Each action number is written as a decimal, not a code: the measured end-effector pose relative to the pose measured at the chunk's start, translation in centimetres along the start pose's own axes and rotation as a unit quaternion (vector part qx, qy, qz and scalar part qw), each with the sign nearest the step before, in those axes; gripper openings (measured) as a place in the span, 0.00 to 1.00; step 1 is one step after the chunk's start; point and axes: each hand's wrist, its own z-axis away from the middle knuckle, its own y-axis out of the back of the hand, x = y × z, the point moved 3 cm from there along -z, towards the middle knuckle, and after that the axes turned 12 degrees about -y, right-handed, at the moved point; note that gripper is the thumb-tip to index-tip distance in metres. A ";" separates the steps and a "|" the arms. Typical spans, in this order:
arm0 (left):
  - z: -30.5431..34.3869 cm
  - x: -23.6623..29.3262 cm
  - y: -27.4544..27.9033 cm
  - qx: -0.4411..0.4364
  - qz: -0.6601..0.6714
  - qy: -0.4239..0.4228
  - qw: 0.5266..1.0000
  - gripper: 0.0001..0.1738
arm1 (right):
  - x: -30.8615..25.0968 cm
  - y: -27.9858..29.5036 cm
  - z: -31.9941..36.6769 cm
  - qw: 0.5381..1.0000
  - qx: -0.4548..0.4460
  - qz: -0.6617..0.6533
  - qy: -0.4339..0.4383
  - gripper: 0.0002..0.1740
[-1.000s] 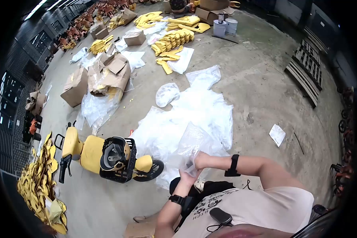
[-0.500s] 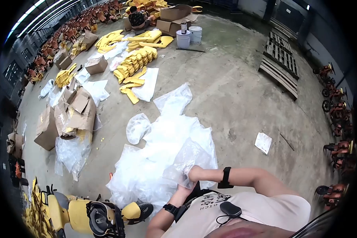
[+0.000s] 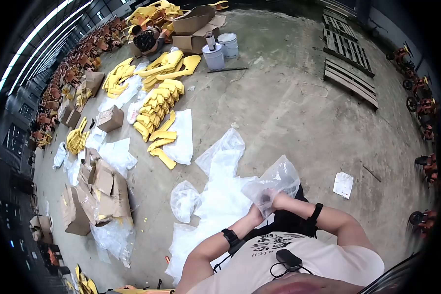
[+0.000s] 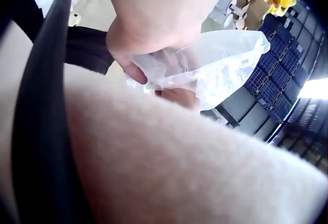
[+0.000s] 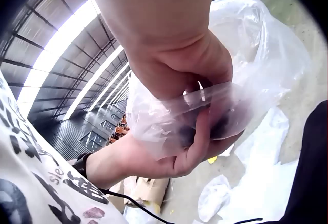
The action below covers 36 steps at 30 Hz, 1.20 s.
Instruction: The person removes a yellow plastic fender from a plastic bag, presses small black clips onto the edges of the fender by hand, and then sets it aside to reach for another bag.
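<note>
A clear plastic bag (image 3: pixel 284 174) is held in front of my body, its wide part spread away from me. My left hand (image 3: pixel 256 214) and right hand (image 3: pixel 281 200) meet at its near end, fingers curled on the gathered film. In the right wrist view, the left thumb lies over the plastic (image 5: pixel 169 116), with the right hand (image 5: pixel 189 65) bent over it from above. A dark patch shows through the film between them; I cannot tell what it is. The bag's pale side (image 4: pixel 230 60) stretches out beyond the hands in the left wrist view.
White plastic sheeting (image 3: pixel 225 196) and a loose clear bag (image 3: pixel 184 201) lie on the floor ahead. Yellow panels (image 3: pixel 159 108), torn cardboard boxes (image 3: pixel 108 188) and two buckets (image 3: pixel 214 58) stand farther off. Wooden pallets (image 3: pixel 350 81) lie at the right. Another person (image 3: pixel 148 41) crouches at the back.
The head view has turned, and the yellow scooter has mostly slid out at the bottom. Both hands and the bag have shifted right relative to the white sheeting, still gripping the bag's near end.
</note>
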 end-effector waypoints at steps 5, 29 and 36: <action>-13.6 9.7 -5.6 -0.032 -0.070 0.052 0.996 0.20 | 1.0 12.2 -9.7 0.996 0.069 -0.044 -0.027 0.19; -69.7 57.2 -15.9 -0.045 0.040 -0.105 0.993 0.19 | -6.0 57.2 -71.9 0.999 -0.023 -0.006 0.049 0.13; -84.3 68.7 -29.8 -0.114 -0.045 0.041 0.992 0.17 | -1.7 72.6 -81.6 0.986 0.075 -0.151 -0.003 0.13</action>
